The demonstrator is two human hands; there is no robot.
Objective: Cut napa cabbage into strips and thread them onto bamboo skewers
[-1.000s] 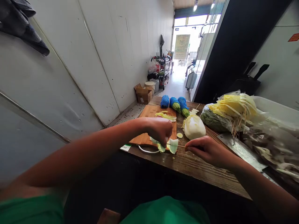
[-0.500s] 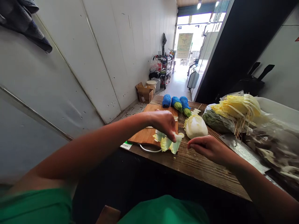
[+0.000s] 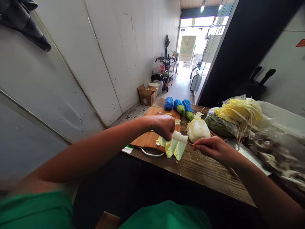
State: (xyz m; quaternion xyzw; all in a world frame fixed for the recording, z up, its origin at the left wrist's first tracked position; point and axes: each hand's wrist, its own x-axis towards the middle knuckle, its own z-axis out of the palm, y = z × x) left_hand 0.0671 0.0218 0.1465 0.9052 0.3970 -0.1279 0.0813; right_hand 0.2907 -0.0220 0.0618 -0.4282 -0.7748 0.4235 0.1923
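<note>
My left hand (image 3: 164,125) is closed at the top of several pale cabbage leaf pieces (image 3: 180,147), which hang side by side over the near right edge of the cutting board (image 3: 145,135). A thin wooden skewer (image 3: 190,144) comes out of the rightmost piece. My right hand (image 3: 211,147) pinches its free end between thumb and fingers. Behind my hands, a cut napa cabbage (image 3: 199,129) sits on the wooden table. My left fingertips are partly hidden.
Far back on the table are zucchini (image 3: 189,115) in blue foam nets (image 3: 186,104). To the right, skewered yellow cabbage leaves (image 3: 243,109) lie on bagged greens (image 3: 215,121), near a cleaver blade (image 3: 245,152) and a plastic bag of mushrooms (image 3: 274,156). A white wall (image 3: 107,63) runs along the left.
My left hand has shifted left along the leaf pieces, so their white upper ends show. More of the skewer is visible between the leaves and my right hand.
</note>
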